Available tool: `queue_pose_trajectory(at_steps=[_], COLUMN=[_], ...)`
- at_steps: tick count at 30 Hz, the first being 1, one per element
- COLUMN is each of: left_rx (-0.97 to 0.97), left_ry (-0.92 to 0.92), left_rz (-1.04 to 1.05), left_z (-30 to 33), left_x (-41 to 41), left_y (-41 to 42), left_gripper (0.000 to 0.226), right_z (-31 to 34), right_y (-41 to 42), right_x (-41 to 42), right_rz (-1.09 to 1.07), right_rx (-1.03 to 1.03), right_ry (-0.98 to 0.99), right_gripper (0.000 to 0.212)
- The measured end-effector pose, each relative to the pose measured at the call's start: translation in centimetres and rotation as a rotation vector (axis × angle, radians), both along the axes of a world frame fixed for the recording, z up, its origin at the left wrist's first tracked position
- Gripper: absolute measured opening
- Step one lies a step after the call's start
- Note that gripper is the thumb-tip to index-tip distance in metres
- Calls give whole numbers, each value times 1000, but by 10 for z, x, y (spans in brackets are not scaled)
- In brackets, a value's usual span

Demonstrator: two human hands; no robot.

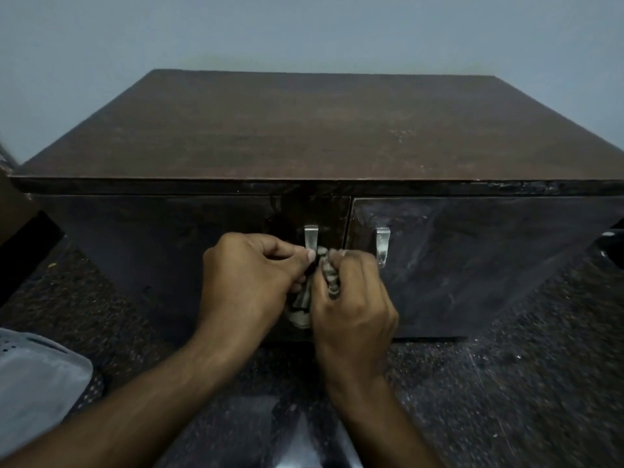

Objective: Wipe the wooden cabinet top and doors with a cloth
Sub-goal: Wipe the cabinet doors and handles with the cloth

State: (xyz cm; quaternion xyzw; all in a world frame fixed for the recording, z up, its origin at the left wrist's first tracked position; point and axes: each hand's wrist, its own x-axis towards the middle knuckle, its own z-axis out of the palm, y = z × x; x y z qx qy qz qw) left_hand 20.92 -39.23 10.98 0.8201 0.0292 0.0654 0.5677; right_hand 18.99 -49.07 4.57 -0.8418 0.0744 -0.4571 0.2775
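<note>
The cloth (305, 307) is being gripped, bunched, by the left hand (246, 282) and right hand (351, 298), fingers curled, before the left cabinet door (169, 251). It is probably soft and light, so it is best held as a wad.

The frame was dim and bluish, soft throughout, with wide-angle bending and blur at the edges.

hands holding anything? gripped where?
Both: left hand and right hand grip a crumpled grey-green cloth, bunched between the fingers; exact spot hidden.
</note>
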Motion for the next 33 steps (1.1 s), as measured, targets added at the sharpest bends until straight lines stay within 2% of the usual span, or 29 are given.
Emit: queue_pose_trajectory(at_steps=[7,12,18,23,29,33], left_rx=[96,99,81,65,91,80], left_ry=[-124,-133,-93,-117,-148,-145], left_rz=[19,11,-25,-26,-26,-19], left_z=[-1,-1,2,2,2,-1], left_x=[-3,-5,2,-1,-1,-1], left_y=[1,0,4,5,8,10], left_gripper=[5,5,5,9,5,5], right_z=[13,1,36,23,58,40], right_y=[-1,-1,-5,-2,-7,-7], right_x=[10,5,11,6,14,12], right_rz=[49,66,66,27,61,78], right_rx=[19,33,14,-25,-9,-28], right_ry=[-165,-79,-210,-87,-269,-209], right_gripper=[9,8,11,10,10,12])
